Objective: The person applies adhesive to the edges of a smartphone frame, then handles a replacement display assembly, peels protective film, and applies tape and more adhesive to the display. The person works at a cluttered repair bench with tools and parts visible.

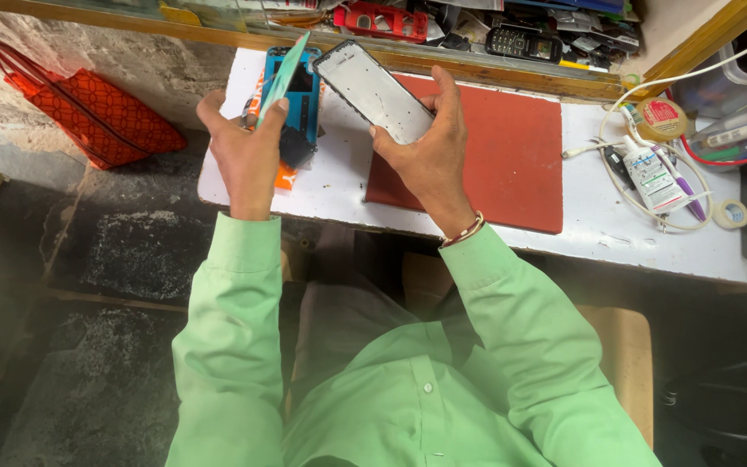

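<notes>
My left hand [248,151] grips a thin teal phone back cover [284,76], held edge-on and tilted. Just behind it lies a blue phone body [304,104] with its back off, resting on the white worktop [339,186]. My right hand [430,151] holds a phone screen frame [373,91] with a pale grey inner face, tilted up over the left edge of a red mat [503,160]. Both hands are raised a little above the worktop, close together.
An orange patterned bag [88,112] lies on the floor at left. White cables, a small glue bottle [654,177], tape rolls and pens crowd the right of the worktop. A glass-fronted shelf [477,35] of phone parts and old handsets runs along the back.
</notes>
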